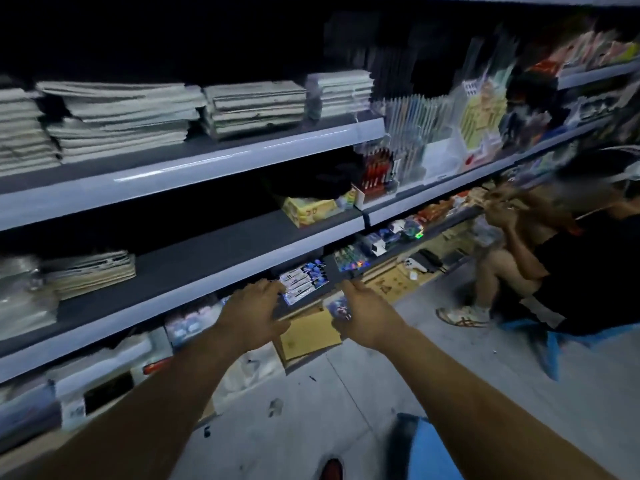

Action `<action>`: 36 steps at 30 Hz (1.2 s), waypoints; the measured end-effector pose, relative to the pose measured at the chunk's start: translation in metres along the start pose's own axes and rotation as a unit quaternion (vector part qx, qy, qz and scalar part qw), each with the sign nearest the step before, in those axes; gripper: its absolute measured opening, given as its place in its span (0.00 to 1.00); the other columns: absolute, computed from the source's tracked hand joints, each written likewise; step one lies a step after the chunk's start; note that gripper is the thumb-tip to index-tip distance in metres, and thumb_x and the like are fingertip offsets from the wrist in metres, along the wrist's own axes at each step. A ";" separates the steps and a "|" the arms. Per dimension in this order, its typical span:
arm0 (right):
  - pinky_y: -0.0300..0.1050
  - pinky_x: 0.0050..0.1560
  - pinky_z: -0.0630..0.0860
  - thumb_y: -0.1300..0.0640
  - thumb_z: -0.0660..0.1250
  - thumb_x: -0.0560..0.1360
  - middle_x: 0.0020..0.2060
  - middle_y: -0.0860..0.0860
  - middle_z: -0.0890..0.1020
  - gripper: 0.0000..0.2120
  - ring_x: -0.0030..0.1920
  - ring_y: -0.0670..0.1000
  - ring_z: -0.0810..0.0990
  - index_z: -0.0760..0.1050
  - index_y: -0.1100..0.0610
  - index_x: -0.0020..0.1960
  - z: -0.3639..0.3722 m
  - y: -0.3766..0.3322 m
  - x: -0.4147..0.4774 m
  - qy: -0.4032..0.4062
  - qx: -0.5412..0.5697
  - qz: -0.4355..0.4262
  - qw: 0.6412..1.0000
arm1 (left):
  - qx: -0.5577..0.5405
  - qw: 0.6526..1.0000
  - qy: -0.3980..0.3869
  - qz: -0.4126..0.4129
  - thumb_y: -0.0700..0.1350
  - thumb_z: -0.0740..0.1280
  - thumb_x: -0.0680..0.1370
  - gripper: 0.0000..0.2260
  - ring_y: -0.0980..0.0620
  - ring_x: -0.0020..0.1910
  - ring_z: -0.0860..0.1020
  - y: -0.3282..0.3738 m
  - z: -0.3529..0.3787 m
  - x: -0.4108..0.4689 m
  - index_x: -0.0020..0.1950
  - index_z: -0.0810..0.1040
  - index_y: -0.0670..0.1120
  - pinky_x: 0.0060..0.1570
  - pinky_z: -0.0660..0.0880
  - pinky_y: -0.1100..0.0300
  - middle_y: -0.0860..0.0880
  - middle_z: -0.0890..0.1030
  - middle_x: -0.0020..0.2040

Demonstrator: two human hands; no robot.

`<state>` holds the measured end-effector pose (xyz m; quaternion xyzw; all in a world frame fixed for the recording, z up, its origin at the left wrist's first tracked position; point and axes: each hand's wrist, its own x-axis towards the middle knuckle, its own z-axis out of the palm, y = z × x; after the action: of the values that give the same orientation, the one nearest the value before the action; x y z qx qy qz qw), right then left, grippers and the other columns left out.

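Ahead, left hand point(256, 308) splays fingers at card packs point(303, 280); right hand point(363, 315) pinches card point(338, 308) (blurry).

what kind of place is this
Most likely a stationery shop: long tiered shelves, stacked notebooks, racks of pens and shiny card packs laid out for sale.

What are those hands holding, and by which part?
The right hand seems to pinch a card pack by its right edge, though blur hides the grip. The left hand holds nothing.
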<state>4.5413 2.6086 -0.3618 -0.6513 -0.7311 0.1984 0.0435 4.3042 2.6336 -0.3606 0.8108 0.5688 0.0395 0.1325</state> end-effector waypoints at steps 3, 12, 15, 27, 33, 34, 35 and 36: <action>0.52 0.57 0.76 0.50 0.71 0.77 0.69 0.61 0.72 0.34 0.65 0.63 0.74 0.61 0.58 0.77 0.005 0.016 0.051 -0.023 0.004 -0.008 1.000 | -0.020 0.999 -0.010 -0.024 0.61 0.72 0.72 0.29 0.45 0.62 0.77 -0.008 0.014 0.051 0.70 0.72 0.52 0.59 0.74 0.52 0.48 0.77 0.63; 0.52 0.59 0.77 0.50 0.72 0.76 0.67 0.60 0.74 0.35 0.65 0.64 0.75 0.61 0.56 0.78 0.001 0.058 0.168 -0.079 -0.020 -0.046 0.996 | -0.029 0.995 -0.045 -0.085 0.60 0.71 0.73 0.30 0.43 0.63 0.76 -0.017 0.044 0.143 0.72 0.69 0.52 0.60 0.71 0.52 0.47 0.76 0.66; 0.52 0.57 0.77 0.49 0.72 0.76 0.67 0.60 0.75 0.37 0.64 0.63 0.75 0.60 0.56 0.79 0.011 0.063 0.195 -0.113 -0.037 -0.083 0.989 | -0.043 0.990 -0.056 -0.123 0.61 0.70 0.73 0.30 0.43 0.63 0.75 -0.021 0.055 0.154 0.72 0.69 0.53 0.60 0.71 0.52 0.47 0.75 0.66; 0.52 0.62 0.77 0.47 0.73 0.75 0.71 0.57 0.73 0.37 0.66 0.61 0.76 0.61 0.54 0.78 0.091 0.088 0.307 -0.231 -0.098 -0.292 0.923 | -0.046 0.940 -0.026 -0.337 0.58 0.69 0.75 0.29 0.44 0.67 0.74 -0.010 0.140 0.186 0.74 0.68 0.52 0.66 0.71 0.50 0.47 0.75 0.70; 0.55 0.63 0.76 0.48 0.72 0.76 0.70 0.57 0.72 0.33 0.66 0.62 0.75 0.62 0.55 0.76 0.161 0.138 0.314 -0.290 -0.108 -0.373 0.875 | -0.098 0.906 -0.029 -0.411 0.59 0.72 0.73 0.32 0.43 0.67 0.74 -0.001 0.229 0.186 0.74 0.67 0.51 0.65 0.72 0.47 0.47 0.75 0.70; 0.55 0.61 0.76 0.47 0.71 0.76 0.69 0.57 0.72 0.33 0.64 0.62 0.75 0.62 0.54 0.75 0.179 0.148 0.313 -0.292 -0.113 -0.380 0.870 | -0.101 0.904 -0.032 -0.415 0.60 0.72 0.73 0.32 0.43 0.67 0.74 -0.003 0.248 0.186 0.73 0.68 0.51 0.65 0.72 0.47 0.47 0.76 0.69; 0.55 0.60 0.77 0.47 0.71 0.76 0.67 0.57 0.72 0.32 0.63 0.62 0.76 0.62 0.54 0.75 0.197 0.157 0.313 -0.295 -0.117 -0.382 0.868 | -0.102 0.903 -0.037 -0.417 0.60 0.71 0.73 0.32 0.43 0.67 0.74 -0.005 0.269 0.185 0.73 0.69 0.51 0.65 0.72 0.48 0.47 0.76 0.69; 0.55 0.60 0.76 0.47 0.71 0.76 0.67 0.56 0.73 0.32 0.63 0.62 0.75 0.62 0.53 0.74 0.217 0.165 0.315 -0.294 -0.118 -0.384 0.867 | -0.103 0.903 -0.039 -0.416 0.60 0.71 0.73 0.31 0.42 0.67 0.74 -0.008 0.289 0.185 0.73 0.69 0.51 0.64 0.73 0.48 0.46 0.75 0.69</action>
<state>4.5793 2.8757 -0.6793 -0.2308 -0.9206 0.2601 -0.1777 4.4237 2.7593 -0.6571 0.4834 0.8414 0.0071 0.2414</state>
